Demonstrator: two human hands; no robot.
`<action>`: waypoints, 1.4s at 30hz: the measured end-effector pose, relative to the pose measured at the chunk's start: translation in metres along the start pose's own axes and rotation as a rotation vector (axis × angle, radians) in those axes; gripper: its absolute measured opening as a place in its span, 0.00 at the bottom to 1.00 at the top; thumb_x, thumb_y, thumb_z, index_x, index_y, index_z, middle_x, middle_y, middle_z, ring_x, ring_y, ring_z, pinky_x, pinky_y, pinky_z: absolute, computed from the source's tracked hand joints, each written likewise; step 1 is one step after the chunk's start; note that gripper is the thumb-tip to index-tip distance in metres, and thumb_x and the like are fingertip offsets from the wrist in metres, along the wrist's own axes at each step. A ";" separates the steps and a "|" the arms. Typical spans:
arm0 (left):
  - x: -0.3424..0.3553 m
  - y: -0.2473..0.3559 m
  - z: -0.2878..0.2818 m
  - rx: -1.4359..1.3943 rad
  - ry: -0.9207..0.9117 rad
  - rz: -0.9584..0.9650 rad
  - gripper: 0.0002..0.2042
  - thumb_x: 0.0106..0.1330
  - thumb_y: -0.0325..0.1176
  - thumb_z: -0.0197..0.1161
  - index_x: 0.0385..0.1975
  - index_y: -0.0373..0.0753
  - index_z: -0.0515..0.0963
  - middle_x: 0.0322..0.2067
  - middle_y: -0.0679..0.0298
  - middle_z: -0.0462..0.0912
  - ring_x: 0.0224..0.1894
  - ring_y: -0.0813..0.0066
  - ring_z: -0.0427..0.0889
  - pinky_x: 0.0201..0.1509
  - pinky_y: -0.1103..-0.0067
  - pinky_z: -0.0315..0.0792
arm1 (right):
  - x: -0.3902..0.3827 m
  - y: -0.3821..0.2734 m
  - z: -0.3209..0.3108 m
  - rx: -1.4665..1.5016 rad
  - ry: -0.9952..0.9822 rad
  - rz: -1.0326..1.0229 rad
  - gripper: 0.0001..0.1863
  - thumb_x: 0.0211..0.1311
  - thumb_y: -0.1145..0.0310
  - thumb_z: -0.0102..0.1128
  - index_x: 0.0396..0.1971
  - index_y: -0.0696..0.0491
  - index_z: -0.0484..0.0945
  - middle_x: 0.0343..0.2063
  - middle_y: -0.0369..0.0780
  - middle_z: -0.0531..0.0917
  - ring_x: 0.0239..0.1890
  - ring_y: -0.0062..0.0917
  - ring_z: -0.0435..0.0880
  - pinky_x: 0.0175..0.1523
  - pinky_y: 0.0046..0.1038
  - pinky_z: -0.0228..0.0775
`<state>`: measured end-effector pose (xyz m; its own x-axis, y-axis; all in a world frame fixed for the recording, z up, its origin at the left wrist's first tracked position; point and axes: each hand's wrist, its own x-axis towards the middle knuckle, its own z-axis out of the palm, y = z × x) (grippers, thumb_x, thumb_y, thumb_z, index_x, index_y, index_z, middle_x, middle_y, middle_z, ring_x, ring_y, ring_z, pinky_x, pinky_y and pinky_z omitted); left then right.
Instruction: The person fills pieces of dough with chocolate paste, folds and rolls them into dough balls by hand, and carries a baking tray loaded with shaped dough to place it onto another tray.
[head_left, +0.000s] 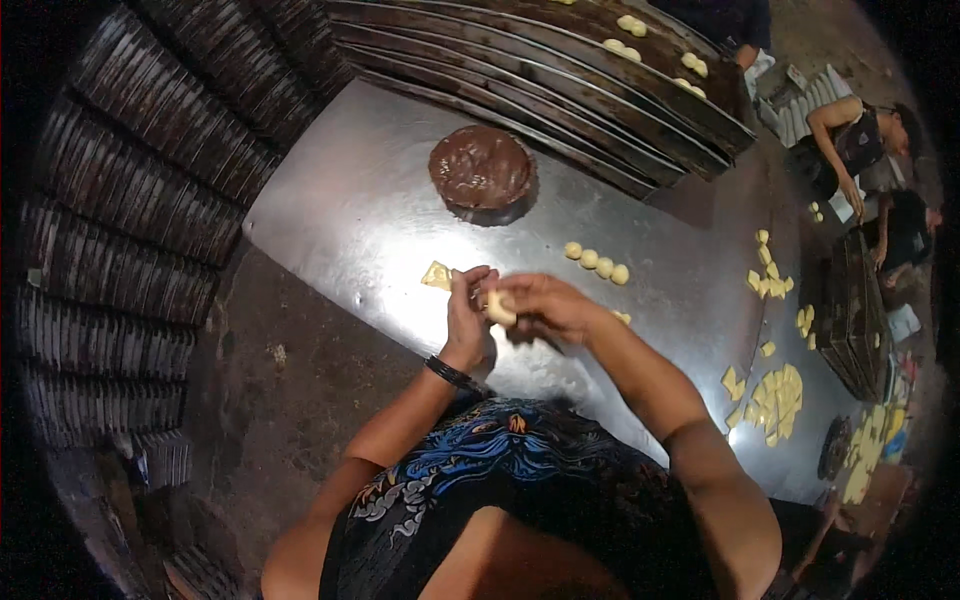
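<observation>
Nearest the lens, a dark shirt with a blue printed pattern (500,450) is filling the lower middle of the view, and two bare forearms are reaching up from it over a large shiny metal counter (350,210). Dark baking trays (130,190) are standing stacked in rows along the left side, and more long trays (520,70) are lying across the far edge, some carrying pale dough balls (690,62). On the counter a round, dark brown greasy disc (481,168) is sitting beyond the hands, a short row of four small dough balls (596,262) is lying to its right, and yellow dough scraps (772,395) are scattered toward the right edge. Another person (860,140) is bending over at the far right. The left hand (468,315), with a black band at the wrist, and the right hand (545,305) are meeting above the counter, both closing their grip on one small pale piece of dough (499,308) pinched between the fingertips. That piece is sitting between the two hands, lifted off the metal; it is looking roughly lumpy, and its long axis cannot be told. A flat yellow scrap (436,276) is lying on the counter just left of the left hand.
</observation>
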<state>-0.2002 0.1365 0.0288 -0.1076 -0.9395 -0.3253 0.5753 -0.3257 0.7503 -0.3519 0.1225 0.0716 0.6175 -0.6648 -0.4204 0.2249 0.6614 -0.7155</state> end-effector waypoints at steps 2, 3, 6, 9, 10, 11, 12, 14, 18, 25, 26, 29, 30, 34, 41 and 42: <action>0.001 0.016 -0.021 0.175 0.011 0.005 0.27 0.67 0.53 0.36 0.46 0.32 0.65 0.38 0.55 0.73 0.34 0.74 0.75 0.35 0.79 0.72 | 0.031 -0.028 0.000 -0.770 0.291 -0.288 0.15 0.55 0.71 0.54 0.44 0.56 0.74 0.30 0.43 0.80 0.29 0.31 0.81 0.33 0.28 0.72; 0.000 0.023 -0.021 0.233 0.083 0.143 0.23 0.67 0.50 0.38 0.41 0.33 0.68 0.30 0.59 0.74 0.24 0.78 0.73 0.27 0.82 0.71 | 0.046 -0.042 0.000 -0.990 0.399 -0.434 0.14 0.53 0.72 0.55 0.42 0.55 0.75 0.29 0.44 0.80 0.29 0.32 0.81 0.34 0.30 0.71; 0.005 0.039 -0.059 0.227 0.044 0.086 0.15 0.67 0.42 0.45 0.36 0.35 0.71 0.22 0.63 0.75 0.20 0.80 0.71 0.26 0.84 0.70 | 0.098 -0.064 -0.028 -1.376 0.577 -0.624 0.12 0.50 0.73 0.56 0.37 0.55 0.77 0.27 0.47 0.80 0.29 0.33 0.80 0.36 0.32 0.69; 0.009 0.057 -0.086 0.137 0.104 0.043 0.08 0.64 0.33 0.50 0.32 0.35 0.70 0.26 0.63 0.76 0.21 0.82 0.71 0.25 0.85 0.70 | 0.129 -0.074 -0.034 -1.568 0.652 -0.542 0.12 0.47 0.74 0.56 0.35 0.54 0.77 0.28 0.49 0.79 0.32 0.37 0.80 0.38 0.33 0.70; 0.012 0.064 -0.095 0.142 0.099 0.035 0.07 0.64 0.33 0.50 0.32 0.35 0.70 0.26 0.63 0.76 0.21 0.82 0.71 0.25 0.85 0.70 | 0.136 -0.078 -0.033 -1.590 0.668 -0.423 0.14 0.45 0.75 0.55 0.36 0.53 0.78 0.30 0.51 0.79 0.34 0.41 0.80 0.41 0.34 0.70; 0.013 0.069 -0.102 0.121 0.130 0.054 0.07 0.64 0.32 0.50 0.32 0.35 0.70 0.27 0.62 0.77 0.22 0.81 0.72 0.25 0.84 0.70 | 0.140 -0.080 -0.030 -1.595 0.662 -0.412 0.14 0.45 0.75 0.55 0.36 0.53 0.78 0.30 0.51 0.79 0.34 0.41 0.80 0.41 0.34 0.70; 0.015 0.074 -0.108 0.115 0.132 0.047 0.07 0.64 0.32 0.50 0.32 0.35 0.70 0.27 0.62 0.77 0.22 0.81 0.72 0.25 0.84 0.70 | 0.140 -0.085 -0.027 -1.481 0.611 -0.314 0.15 0.45 0.75 0.56 0.37 0.54 0.77 0.30 0.49 0.80 0.35 0.38 0.80 0.41 0.33 0.70; 0.021 0.084 -0.118 0.113 0.130 0.073 0.07 0.64 0.32 0.50 0.32 0.35 0.70 0.28 0.61 0.77 0.23 0.80 0.73 0.25 0.84 0.70 | 0.135 -0.090 -0.030 -1.366 0.569 -0.216 0.15 0.44 0.75 0.57 0.37 0.54 0.77 0.30 0.47 0.80 0.36 0.35 0.80 0.42 0.31 0.70; 0.043 0.102 -0.105 0.161 0.070 0.042 0.10 0.65 0.35 0.48 0.35 0.35 0.70 0.30 0.60 0.77 0.25 0.78 0.75 0.29 0.84 0.71 | 0.110 -0.062 -0.050 -0.485 0.424 -0.160 0.16 0.49 0.77 0.56 0.41 0.57 0.73 0.33 0.40 0.79 0.35 0.25 0.78 0.41 0.27 0.70; 0.072 0.083 -0.037 0.225 -0.368 -0.303 0.27 0.67 0.52 0.39 0.47 0.29 0.66 0.31 0.62 0.73 0.30 0.79 0.72 0.36 0.82 0.70 | 0.045 0.007 -0.014 0.676 0.024 -0.416 0.21 0.52 0.77 0.50 0.49 0.53 0.66 0.40 0.43 0.75 0.36 0.29 0.76 0.39 0.27 0.72; 0.066 0.078 -0.021 0.135 -0.419 -0.468 0.27 0.67 0.52 0.39 0.46 0.28 0.66 0.30 0.62 0.74 0.29 0.79 0.72 0.33 0.80 0.71 | 0.035 0.013 -0.011 0.722 -0.016 -0.435 0.22 0.52 0.77 0.51 0.50 0.53 0.64 0.41 0.44 0.74 0.36 0.30 0.76 0.39 0.27 0.72; 0.044 0.056 0.013 0.256 -0.548 -0.447 0.16 0.67 0.40 0.45 0.39 0.32 0.71 0.33 0.59 0.76 0.34 0.77 0.74 0.39 0.79 0.71 | -0.001 0.028 -0.012 0.719 0.033 -0.471 0.23 0.52 0.82 0.49 0.50 0.55 0.62 0.43 0.48 0.74 0.38 0.34 0.78 0.36 0.24 0.73; 0.039 0.044 0.016 0.272 -0.552 -0.464 0.16 0.67 0.40 0.45 0.39 0.32 0.71 0.33 0.59 0.76 0.34 0.77 0.74 0.39 0.79 0.71 | -0.012 0.034 -0.016 0.662 0.062 -0.461 0.23 0.52 0.82 0.50 0.50 0.56 0.61 0.43 0.48 0.74 0.38 0.33 0.79 0.35 0.21 0.73; 0.015 0.004 0.022 0.294 -0.474 -0.319 0.05 0.62 0.27 0.51 0.34 0.33 0.72 0.33 0.61 0.76 0.30 0.79 0.74 0.36 0.85 0.70 | -0.046 0.058 -0.030 0.572 0.165 -0.399 0.23 0.51 0.83 0.50 0.49 0.56 0.62 0.39 0.44 0.76 0.33 0.24 0.79 0.30 0.16 0.73; -0.001 -0.023 0.012 -0.440 -0.535 -0.620 0.06 0.64 0.29 0.48 0.35 0.33 0.68 0.38 0.54 0.74 0.28 0.80 0.72 0.28 0.88 0.68 | -0.092 0.057 -0.046 0.651 0.277 -0.172 0.18 0.53 0.83 0.47 0.46 0.59 0.68 0.35 0.44 0.77 0.29 0.23 0.80 0.33 0.17 0.74; -0.004 -0.026 0.012 -0.453 -0.523 -0.602 0.06 0.64 0.29 0.48 0.35 0.33 0.68 0.38 0.54 0.74 0.28 0.80 0.72 0.28 0.88 0.68 | -0.094 0.053 -0.046 0.640 0.268 -0.152 0.18 0.53 0.83 0.47 0.46 0.59 0.68 0.35 0.44 0.77 0.29 0.23 0.80 0.33 0.17 0.74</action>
<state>-0.2241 0.1471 0.0177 -0.7822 -0.5888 -0.2038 0.5540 -0.8069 0.2049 -0.4328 0.2043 0.0477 0.3563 -0.7741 -0.5233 0.7430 0.5743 -0.3437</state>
